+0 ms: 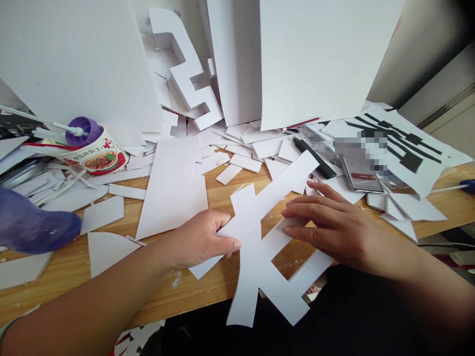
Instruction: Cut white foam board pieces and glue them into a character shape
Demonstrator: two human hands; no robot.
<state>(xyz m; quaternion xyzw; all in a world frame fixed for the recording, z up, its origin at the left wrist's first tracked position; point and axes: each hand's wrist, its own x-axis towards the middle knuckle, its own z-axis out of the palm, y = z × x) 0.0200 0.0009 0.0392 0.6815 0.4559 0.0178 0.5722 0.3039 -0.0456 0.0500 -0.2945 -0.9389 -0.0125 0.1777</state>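
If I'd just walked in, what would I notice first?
Probably the big white branching cut-out, pinched in the left hand near the middle, with the right hand at its branches. Next, at the left, the colourful tub with a purple round thing at its top. Then the bold black shapes at the right.

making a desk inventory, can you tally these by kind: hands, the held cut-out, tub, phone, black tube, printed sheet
Hands: 2, left hand and right hand
Cut-out, held: 1
Tub: 1
Phone: 1
Black tube: 1
Printed sheet: 1
Total: 7
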